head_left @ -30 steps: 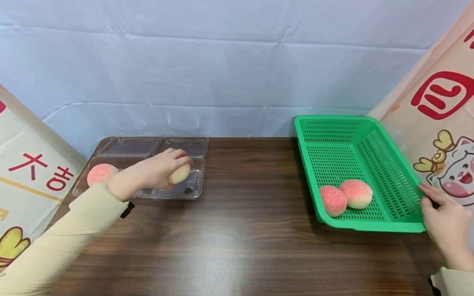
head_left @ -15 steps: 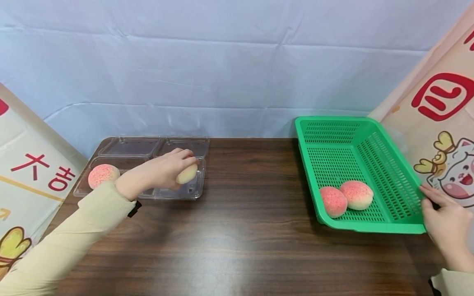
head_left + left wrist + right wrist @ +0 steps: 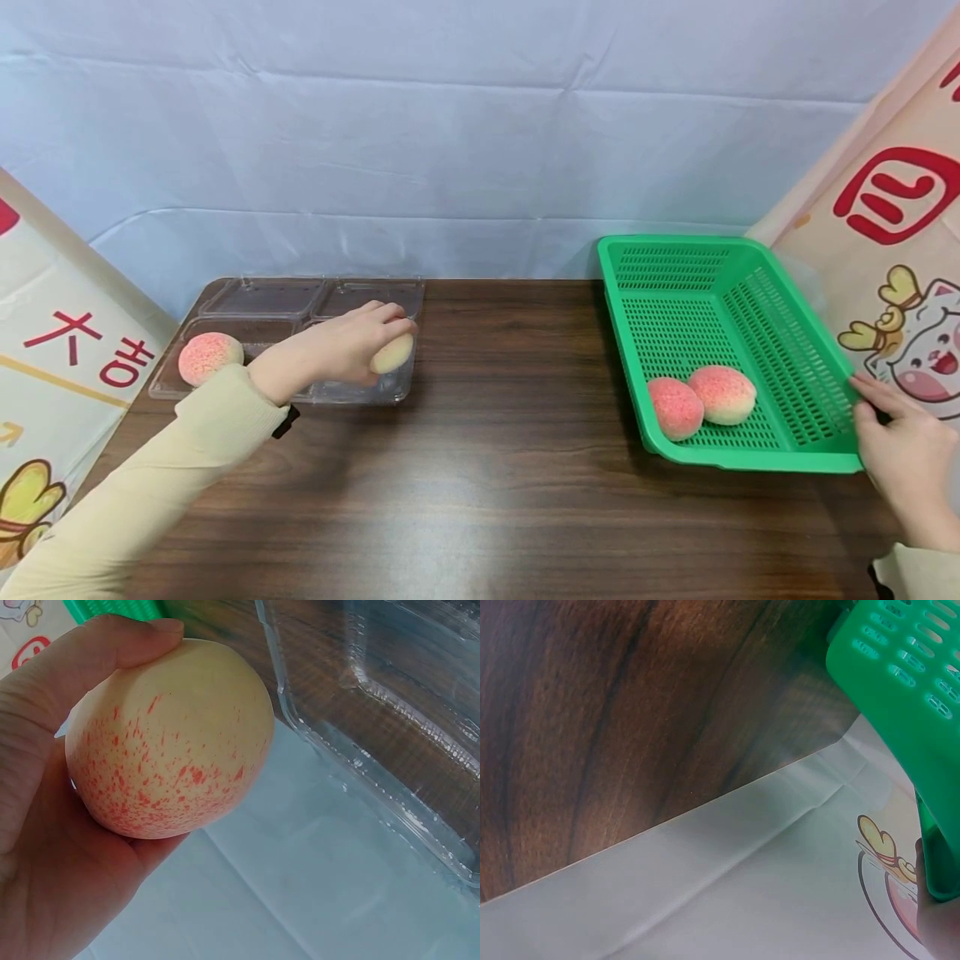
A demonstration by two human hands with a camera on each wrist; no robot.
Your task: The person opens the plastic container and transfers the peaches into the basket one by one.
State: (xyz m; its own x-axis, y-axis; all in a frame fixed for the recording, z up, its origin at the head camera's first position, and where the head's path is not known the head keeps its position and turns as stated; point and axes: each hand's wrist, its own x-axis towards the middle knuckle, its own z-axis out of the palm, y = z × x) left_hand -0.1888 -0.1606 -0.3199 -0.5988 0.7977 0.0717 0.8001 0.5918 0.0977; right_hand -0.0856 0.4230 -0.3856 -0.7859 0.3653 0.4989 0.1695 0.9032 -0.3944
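Observation:
My left hand (image 3: 348, 343) grips a cream peach with red speckles (image 3: 392, 354) above the right part of a clear compartmented tray (image 3: 401, 387). In the left wrist view, the thumb and fingers of my left hand (image 3: 90, 750) curl round the peach (image 3: 176, 742), beside the tray's edge. Another pink peach (image 3: 210, 358) sits in the tray's front left compartment. At the right, my right hand (image 3: 906, 450) holds the near right corner of a green basket (image 3: 757, 457). Inside the basket lie two pink peaches (image 3: 675, 408) (image 3: 722, 395), touching each other.
Tray and basket stand apart on a dark wooden table (image 3: 510, 467). A pale cloth (image 3: 450, 150) hangs behind them. Printed sheets with red characters and cartoon figures stand at the left (image 3: 45, 400) and at the right (image 3: 847, 250).
My left hand has moved a little to the right with the peach in its grip. The right hand keeps its hold on the basket, which has not visibly moved.

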